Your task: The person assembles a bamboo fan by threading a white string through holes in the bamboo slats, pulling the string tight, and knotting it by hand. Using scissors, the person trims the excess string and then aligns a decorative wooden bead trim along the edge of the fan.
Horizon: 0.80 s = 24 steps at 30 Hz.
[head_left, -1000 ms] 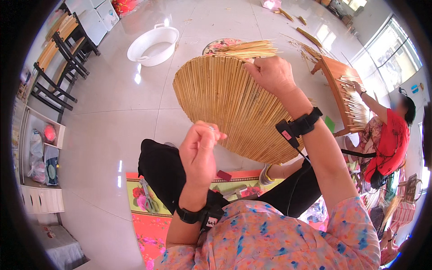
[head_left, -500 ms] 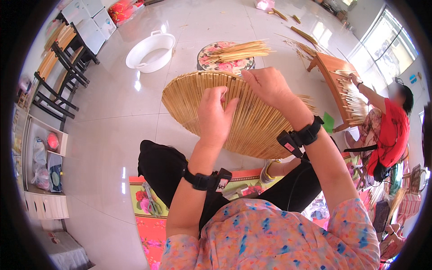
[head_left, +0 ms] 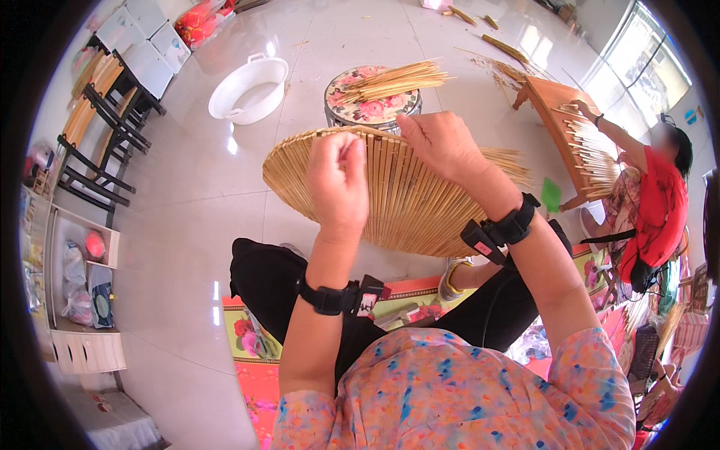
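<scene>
Over my lap hangs a rounded mat of straw stalks (head_left: pixel 405 199), its stalks laid side by side and joined along the far upper edge. My right hand (head_left: pixel 442 146) is closed on that upper edge, thumb and fingers pinched together. Farther left, my left hand (head_left: pixel 337 180) is closed in front of the same edge with its fingers curled in. Whatever it pinches is too small or hidden to make out. Loose stalk ends stick out at the mat's right side. Just beyond the mat, a bundle of straw stalks (head_left: pixel 397 81) lies on a round flowered stool (head_left: pixel 373 110).
A white basin (head_left: pixel 259 105) sits on the floor at the far left. Black-framed chairs (head_left: pixel 101 142) and a shelf unit (head_left: pixel 86 345) line the left side. At right, a person in red (head_left: pixel 660 202) reaches over a wooden bench (head_left: pixel 551 120) with stalks. A flowered mat (head_left: pixel 255 390) lies beneath me.
My left hand has moved a little left along the edge, and its fingers have closed from a looser, parted curl. The straw mat has tilted slightly; my right hand keeps its grip.
</scene>
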Motion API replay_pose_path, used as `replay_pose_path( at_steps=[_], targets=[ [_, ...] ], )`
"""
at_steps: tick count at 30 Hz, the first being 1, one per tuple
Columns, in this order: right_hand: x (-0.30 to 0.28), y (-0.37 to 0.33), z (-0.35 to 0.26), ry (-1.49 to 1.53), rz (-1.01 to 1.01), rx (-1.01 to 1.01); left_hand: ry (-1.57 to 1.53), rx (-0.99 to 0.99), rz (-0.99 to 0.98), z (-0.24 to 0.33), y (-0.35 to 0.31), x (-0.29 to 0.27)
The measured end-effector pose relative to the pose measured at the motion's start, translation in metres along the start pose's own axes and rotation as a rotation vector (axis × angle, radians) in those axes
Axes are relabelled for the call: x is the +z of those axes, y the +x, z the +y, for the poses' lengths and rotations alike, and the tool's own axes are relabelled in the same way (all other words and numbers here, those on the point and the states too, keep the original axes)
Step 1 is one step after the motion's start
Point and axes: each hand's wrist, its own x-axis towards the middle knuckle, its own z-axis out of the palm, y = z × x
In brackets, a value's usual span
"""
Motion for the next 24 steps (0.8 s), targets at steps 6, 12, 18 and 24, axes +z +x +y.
replay_pose_path(
  at_steps=[6, 12, 18, 24],
  targets=[
    [-0.004, -0.001, -0.002, 0.068, -0.056, -0.078, 0.178, -0.023, -0.153, 0.000, 0.004, -0.019],
    [-0.010, -0.011, -0.002, 0.081, -0.174, -0.216, 0.165, -0.164, -0.342, 0.001, 0.015, -0.028],
    [-0.013, -0.026, 0.017, 0.104, -0.243, -0.147, 0.164, -0.194, -0.298, -0.007, 0.023, -0.036],
    [-0.003, -0.042, 0.006, 0.030, -0.086, -0.143, 0.150, -0.217, -0.348, -0.003, 0.024, -0.046]
  ],
)
